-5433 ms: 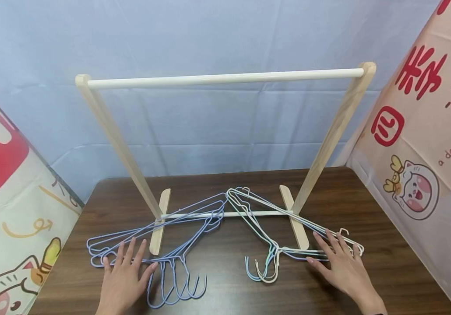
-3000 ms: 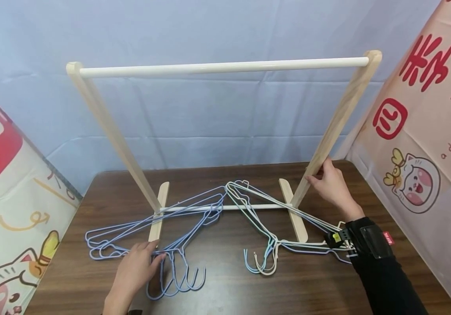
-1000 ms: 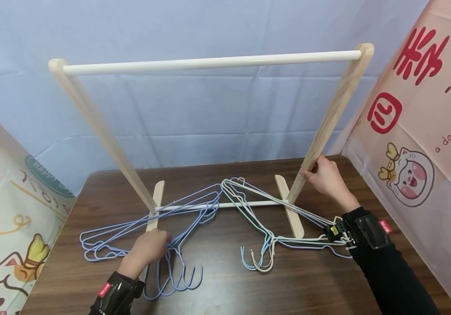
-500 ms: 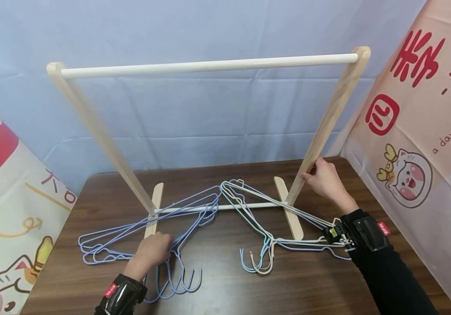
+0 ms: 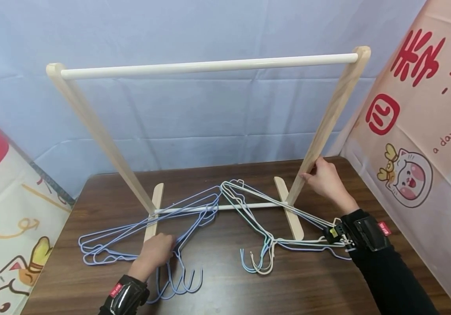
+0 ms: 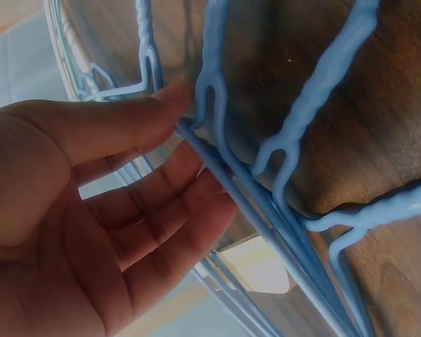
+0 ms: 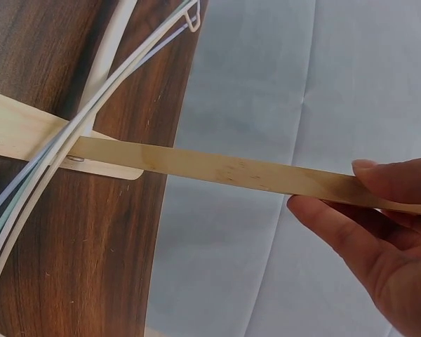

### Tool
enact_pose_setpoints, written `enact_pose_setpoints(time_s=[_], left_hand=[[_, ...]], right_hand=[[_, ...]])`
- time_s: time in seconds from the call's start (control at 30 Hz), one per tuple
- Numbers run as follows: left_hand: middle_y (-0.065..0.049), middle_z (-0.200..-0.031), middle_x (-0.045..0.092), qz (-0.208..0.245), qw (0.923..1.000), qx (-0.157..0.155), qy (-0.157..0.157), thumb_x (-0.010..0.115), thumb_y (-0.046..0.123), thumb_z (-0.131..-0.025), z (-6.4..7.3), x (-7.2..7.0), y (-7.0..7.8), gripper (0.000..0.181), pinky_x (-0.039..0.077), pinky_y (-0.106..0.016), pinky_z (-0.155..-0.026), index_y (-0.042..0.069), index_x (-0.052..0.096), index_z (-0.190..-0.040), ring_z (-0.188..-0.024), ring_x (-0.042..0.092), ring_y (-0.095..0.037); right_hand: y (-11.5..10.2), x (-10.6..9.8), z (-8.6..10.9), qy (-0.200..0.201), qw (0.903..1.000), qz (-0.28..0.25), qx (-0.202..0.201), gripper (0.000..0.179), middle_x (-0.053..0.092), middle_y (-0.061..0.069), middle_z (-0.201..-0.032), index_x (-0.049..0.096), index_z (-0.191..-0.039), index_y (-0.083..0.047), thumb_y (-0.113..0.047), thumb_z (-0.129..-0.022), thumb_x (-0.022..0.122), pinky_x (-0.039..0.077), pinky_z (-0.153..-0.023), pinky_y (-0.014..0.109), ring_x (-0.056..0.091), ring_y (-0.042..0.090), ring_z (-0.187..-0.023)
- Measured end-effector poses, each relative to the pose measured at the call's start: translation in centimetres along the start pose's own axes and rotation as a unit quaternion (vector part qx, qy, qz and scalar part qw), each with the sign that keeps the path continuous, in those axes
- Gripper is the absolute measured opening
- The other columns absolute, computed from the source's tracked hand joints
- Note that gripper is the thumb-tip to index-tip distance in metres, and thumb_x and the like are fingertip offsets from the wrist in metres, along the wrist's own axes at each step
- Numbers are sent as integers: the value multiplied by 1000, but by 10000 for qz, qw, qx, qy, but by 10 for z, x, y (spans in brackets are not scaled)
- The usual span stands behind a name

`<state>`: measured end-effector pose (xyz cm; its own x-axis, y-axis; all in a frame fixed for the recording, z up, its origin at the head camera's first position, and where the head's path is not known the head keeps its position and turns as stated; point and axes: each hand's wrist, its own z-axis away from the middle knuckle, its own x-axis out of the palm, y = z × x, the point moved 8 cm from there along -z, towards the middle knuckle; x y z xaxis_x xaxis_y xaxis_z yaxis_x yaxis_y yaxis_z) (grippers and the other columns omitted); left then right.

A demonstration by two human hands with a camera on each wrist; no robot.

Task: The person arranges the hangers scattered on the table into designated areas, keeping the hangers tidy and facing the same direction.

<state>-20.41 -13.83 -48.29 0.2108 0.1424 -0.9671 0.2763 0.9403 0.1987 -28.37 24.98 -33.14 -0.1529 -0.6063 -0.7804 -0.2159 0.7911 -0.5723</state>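
There are two hanger bundles [image 6: 277, 235] [image 5: 274, 240] and one rack [image 5: 209, 66].

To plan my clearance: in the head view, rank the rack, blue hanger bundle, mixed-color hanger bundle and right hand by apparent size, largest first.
1. Rack
2. Blue hanger bundle and mixed-color hanger bundle: too alike to rank, each partly covered.
3. Right hand

Flat pale wooden post [image 7: 224, 171], pinched between thumb and fingers of the bare right-hand grip [image 7: 400, 260]. Pale wooden foot [image 7: 14, 130], round-ended, on dark brown wood-grain desk [image 7: 91, 246]. White round rod [image 7: 109, 63]. White, teal and lilac wire hangers [image 7: 74, 130], crossing the foot.
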Motion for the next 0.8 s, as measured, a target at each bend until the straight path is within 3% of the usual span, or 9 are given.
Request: enact_pose_setpoints(time_s=[0.23,0.47,0.8], left_hand=[[2,-57,47,15,9997,83,209,66,-1,-69,2,-3,2,24,38,-30,-45,14,48,-61,-52,46,-15],[3,-57,48,-126,9996,160,210,67,4,-73,4,-5,5,25,37,-30,-45,14,47,-62,-52,46,-15],[1,-59,51,-298,9983,337,377,70,3,-71,11,-16,14,27,41,-33,-46,15,47,-63,-54,51,-18]], right_hand=[[-1,-1,0,-8,10000,-58,-33,32,57,30,-83,46,-102,16,2,-79,64,45,-54,38,59,40,-74],[-2,-1,0,-18,10000,-22,-21,31,56,29,-83,46,-101,15,2,-79,64,44,-55,37,59,40,-73],[-1,0,1,-132,9998,-36,111,31,55,29,-85,46,-102,15,1,-81,63,43,-55,37,58,39,-75]])
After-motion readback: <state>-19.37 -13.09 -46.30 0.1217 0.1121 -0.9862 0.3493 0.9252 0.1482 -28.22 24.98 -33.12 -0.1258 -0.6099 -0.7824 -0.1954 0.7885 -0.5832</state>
